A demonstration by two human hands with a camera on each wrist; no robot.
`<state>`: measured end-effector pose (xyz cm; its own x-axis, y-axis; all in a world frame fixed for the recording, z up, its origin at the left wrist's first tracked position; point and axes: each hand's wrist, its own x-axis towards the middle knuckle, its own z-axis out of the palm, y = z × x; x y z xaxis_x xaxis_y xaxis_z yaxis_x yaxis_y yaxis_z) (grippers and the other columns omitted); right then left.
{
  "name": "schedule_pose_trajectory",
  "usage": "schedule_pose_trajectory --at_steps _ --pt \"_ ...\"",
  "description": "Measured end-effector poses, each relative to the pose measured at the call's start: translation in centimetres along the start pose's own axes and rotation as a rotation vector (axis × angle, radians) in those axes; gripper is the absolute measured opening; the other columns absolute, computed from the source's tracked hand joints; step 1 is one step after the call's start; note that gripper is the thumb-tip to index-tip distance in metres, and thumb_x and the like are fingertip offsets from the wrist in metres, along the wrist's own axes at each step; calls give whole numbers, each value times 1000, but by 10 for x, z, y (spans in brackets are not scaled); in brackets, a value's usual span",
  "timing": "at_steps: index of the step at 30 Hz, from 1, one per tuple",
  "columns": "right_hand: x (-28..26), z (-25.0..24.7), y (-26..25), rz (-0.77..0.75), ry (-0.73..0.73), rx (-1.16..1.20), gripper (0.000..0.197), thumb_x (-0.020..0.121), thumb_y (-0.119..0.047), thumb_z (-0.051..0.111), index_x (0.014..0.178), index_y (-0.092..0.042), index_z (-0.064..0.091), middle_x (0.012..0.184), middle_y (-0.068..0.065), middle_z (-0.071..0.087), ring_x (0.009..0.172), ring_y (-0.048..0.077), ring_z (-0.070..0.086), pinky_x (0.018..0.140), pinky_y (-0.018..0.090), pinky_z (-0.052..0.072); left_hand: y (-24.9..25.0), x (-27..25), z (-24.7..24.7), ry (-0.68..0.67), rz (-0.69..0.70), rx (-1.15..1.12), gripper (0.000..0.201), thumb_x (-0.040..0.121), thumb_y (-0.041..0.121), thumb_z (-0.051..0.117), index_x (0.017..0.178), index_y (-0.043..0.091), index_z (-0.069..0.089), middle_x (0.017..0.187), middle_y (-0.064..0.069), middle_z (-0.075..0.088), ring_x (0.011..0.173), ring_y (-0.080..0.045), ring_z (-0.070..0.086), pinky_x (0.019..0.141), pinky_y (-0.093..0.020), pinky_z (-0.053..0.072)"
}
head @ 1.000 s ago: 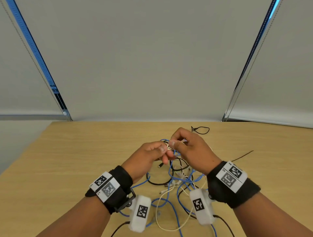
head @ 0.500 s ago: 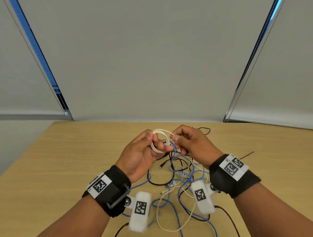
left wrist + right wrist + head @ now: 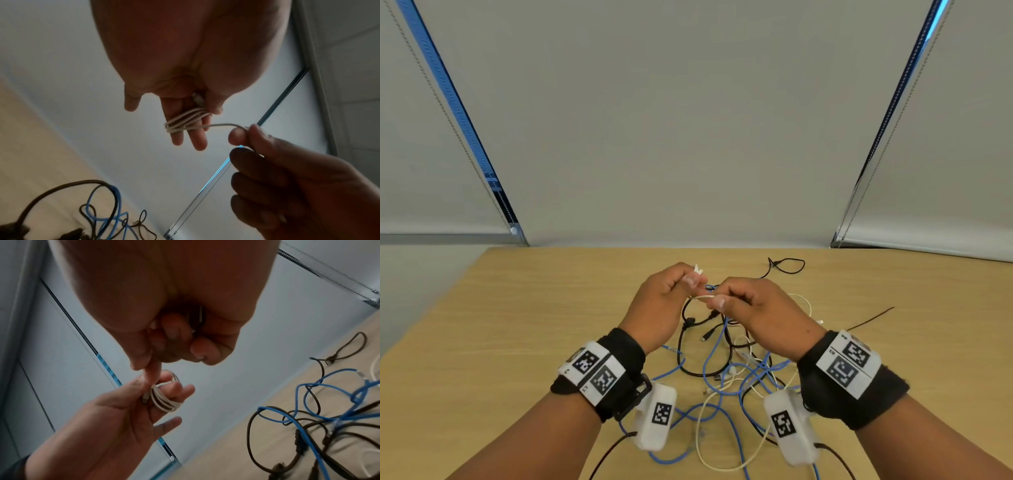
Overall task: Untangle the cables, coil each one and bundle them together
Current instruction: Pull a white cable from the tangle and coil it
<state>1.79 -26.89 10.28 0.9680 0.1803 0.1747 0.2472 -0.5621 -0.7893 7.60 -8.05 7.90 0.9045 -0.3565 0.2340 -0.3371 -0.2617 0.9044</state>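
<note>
The left hand (image 3: 664, 301) holds the white cable (image 3: 186, 121) coiled round two fingers; the right hand (image 3: 760, 315) pinches its free strand above the tangle (image 3: 726, 370) mid-table (image 3: 500, 342), far edge bare.

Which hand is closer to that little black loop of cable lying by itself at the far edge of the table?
Right. The right hand is just in front of the black loop, slightly to its left; the left hand sits farther left.

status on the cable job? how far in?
Early. Done: nothing bundled that I can see. In hand: the white cable is wound in several turns round the left hand fingers, while the right hand pinches its free run. Left: the blue cable and black cable lie tangled on the table; a small black loop lies apart.
</note>
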Motion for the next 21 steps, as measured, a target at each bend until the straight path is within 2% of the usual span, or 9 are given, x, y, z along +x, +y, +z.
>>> schedule_pose_trajectory --at_steps 3,6,8,10,12,14,15,18,21 --pt "-4 2 -1 -2 -59 -2 17 98 -31 62 87 -24 72 65 -15 57 59 -1 49 62 15 37 -2 1 3 39 -42 -104 28 108 19 43 99 13 69 96 5 79 96 -9 71 90 -32 49" --pt "-8 8 -3 -29 -113 -38 15 98 -29 63 92 -22 74 83 -12 63 76 0 57 73 18 45 -1 0 2 41 -69 -193 29 108 16 43 97 9 68 96 -2 79 95 -14 73 89 -26 53" --pt "-5 5 -3 -48 -34 -37 14 97 -28 63 93 -23 75 100 -3 60 97 3 57 88 21 46 -1 -4 4 -33 -65 -97 30 107 15 44 89 11 68 80 2 75 80 -9 71 76 -17 49" --pt "0 0 -2 -61 57 -15 15 98 -24 60 93 -22 73 111 -3 59 104 -1 57 87 13 44 -1 -10 10 -126 -126 -161 35 107 18 42 83 9 65 62 2 64 67 -16 67 73 -21 47" --pt "3 1 0 -3 63 86 16 102 -22 53 95 -19 67 107 -2 65 85 1 65 71 16 49 0 -14 15 -164 -211 -391 37 108 22 41 85 6 64 59 -1 55 62 -23 61 72 -29 49" --pt "5 5 1 99 61 279 18 105 -20 47 93 -16 60 91 0 70 68 14 67 55 27 50 0 -16 17 -173 -240 -616 34 107 22 44 87 4 65 63 -4 53 64 -23 57 70 -29 52" --pt "6 7 2 132 77 353 20 106 -20 45 91 -16 58 85 2 69 63 18 66 52 30 50 0 -17 17 -178 -235 -681 32 105 22 47 89 4 67 66 -5 55 66 -22 58 71 -28 52" --pt "8 9 4 129 108 358 27 107 -21 43 84 -23 57 76 10 64 52 20 58 50 33 49 -4 -18 17 -163 -169 -684 23 99 20 57 91 4 71 77 -10 64 75 -19 63 79 -30 55" --pt "11 10 4 151 117 332 27 104 -22 47 80 -26 58 70 -2 62 49 17 56 46 31 47 -10 -19 17 -156 -106 -547 22 101 12 55 90 9 74 83 -7 70 80 -19 64 81 -31 55"
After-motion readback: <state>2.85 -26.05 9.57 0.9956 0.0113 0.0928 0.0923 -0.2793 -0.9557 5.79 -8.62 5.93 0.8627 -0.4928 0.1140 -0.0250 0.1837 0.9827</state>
